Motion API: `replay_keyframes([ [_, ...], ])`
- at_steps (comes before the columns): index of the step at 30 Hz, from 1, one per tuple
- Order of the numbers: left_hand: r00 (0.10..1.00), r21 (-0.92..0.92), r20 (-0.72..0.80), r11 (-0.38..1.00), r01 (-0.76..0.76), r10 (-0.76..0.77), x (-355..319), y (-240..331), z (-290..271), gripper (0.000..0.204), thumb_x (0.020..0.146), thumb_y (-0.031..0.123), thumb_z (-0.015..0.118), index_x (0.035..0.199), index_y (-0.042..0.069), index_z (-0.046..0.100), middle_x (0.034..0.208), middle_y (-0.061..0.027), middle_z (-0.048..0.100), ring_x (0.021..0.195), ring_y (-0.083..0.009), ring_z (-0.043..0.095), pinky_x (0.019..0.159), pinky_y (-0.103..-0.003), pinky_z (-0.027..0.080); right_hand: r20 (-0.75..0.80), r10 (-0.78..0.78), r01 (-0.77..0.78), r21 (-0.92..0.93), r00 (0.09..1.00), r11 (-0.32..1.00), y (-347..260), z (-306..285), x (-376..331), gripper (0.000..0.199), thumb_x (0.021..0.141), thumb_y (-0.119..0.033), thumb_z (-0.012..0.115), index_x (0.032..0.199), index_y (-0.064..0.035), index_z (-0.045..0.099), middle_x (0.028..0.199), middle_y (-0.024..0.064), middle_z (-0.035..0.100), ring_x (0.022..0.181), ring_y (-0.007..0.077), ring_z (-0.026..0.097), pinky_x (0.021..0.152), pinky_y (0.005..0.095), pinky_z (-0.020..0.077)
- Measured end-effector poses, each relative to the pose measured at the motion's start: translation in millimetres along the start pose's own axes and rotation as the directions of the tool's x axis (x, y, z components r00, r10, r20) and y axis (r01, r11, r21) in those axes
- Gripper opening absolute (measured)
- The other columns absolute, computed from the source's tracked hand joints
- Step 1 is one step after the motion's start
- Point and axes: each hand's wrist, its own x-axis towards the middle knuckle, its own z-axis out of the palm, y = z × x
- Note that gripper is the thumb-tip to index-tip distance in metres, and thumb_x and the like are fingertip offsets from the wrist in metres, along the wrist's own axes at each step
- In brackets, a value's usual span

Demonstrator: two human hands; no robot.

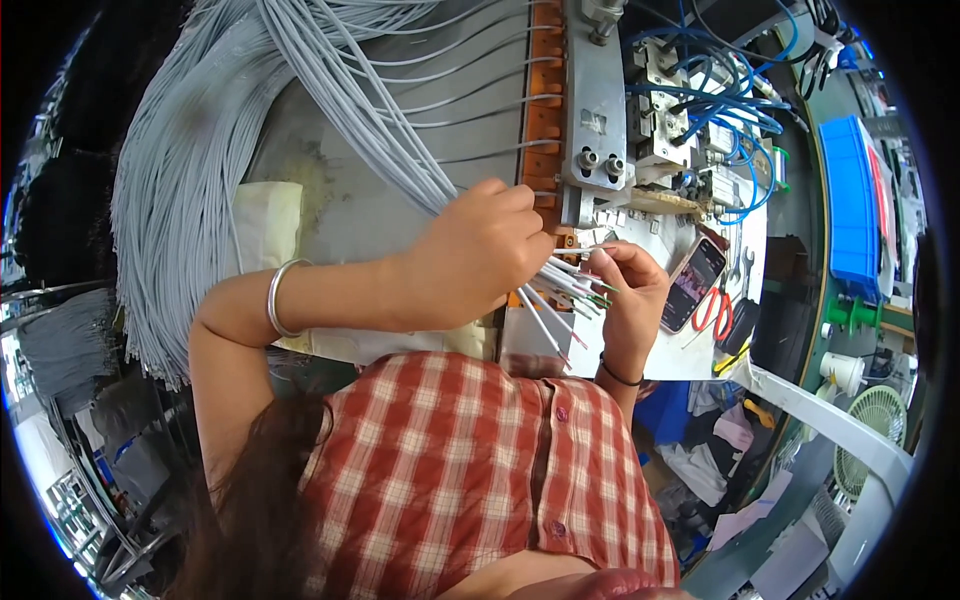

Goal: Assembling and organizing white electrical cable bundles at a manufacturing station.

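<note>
My left hand (pixel 485 245) is closed round a bundle of grey cables (pixel 385 140), which runs up and away to the far left. Below its fist the stripped cable ends (pixel 565 290) fan out, with white, red and green inner wires. My right hand (pixel 632 290) is just right of these ends, thumb and forefinger pinched on the tip of one cable. Just beyond the hands stands an orange slotted block (pixel 544 110), with single grey cables laid into its slots, against a metal clamp plate (pixel 597 120).
A thick heap of grey cables (pixel 190 200) hangs over the left side of the metal table. Blue air hoses (pixel 745 120) loop at the far right. A phone (pixel 694 283), red-handled scissors (pixel 711 312) and wrenches (pixel 740 270) lie right of my hands. A blue bin (pixel 848 200) stands beyond.
</note>
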Motion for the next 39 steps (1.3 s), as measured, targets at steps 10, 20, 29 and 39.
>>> replay_keyframes([
  [10,0.999,-0.036,0.036,0.999,0.024,-0.023,-2.1,1.7,-0.6,0.021,0.047,-0.002,0.058,0.065,0.005,0.049,0.069,-0.0059,0.047,0.075,-0.0231,0.045,0.065,-0.034,0.035,0.432,0.119,-0.264,0.294,0.894,0.919,-2.9,-14.6,-0.7,0.006,0.079,0.001,0.057,0.083,0.0041,0.060,0.077,0.0068,0.061,0.065,0.0110,0.059,0.057,0.0190,0.0437],
  [20,0.998,-0.018,0.031,0.999,0.049,-0.048,-1.3,0.7,-1.5,0.022,0.047,-0.003,0.056,0.066,0.005,0.050,0.070,-0.0059,0.048,0.075,-0.0236,0.045,0.065,-0.034,0.035,0.015,-0.049,0.048,0.017,0.999,0.999,-9.1,2.3,-3.4,0.009,0.080,0.001,0.056,0.087,0.0053,0.060,0.074,0.0089,0.061,0.066,0.0116,0.059,0.057,0.0186,0.0442],
  [29,0.999,0.006,0.040,0.999,0.035,-0.035,0.0,1.2,-4.5,0.017,0.052,0.003,0.061,0.066,0.006,0.052,0.068,-0.0046,0.051,0.075,-0.0208,0.047,0.067,-0.032,0.035,0.228,0.045,-0.094,0.208,0.973,0.974,-8.0,0.2,-0.7,0.003,0.078,0.001,0.057,0.077,0.0039,0.056,0.070,0.0073,0.058,0.055,0.0081,0.051,0.052,0.0184,0.0405],
  [39,0.995,-0.004,0.089,0.999,-0.039,0.039,-2.2,0.7,7.3,0.021,0.051,-0.002,0.057,0.069,0.005,0.049,0.068,-0.0058,0.047,0.073,-0.0238,0.045,0.069,-0.034,0.035,0.076,0.001,0.001,-0.031,0.997,1.000,5.8,-7.4,4.2,0.007,0.079,-0.003,0.060,0.080,0.0029,0.057,0.069,0.0041,0.057,0.050,0.0047,0.046,0.040,0.0172,0.0353],
])
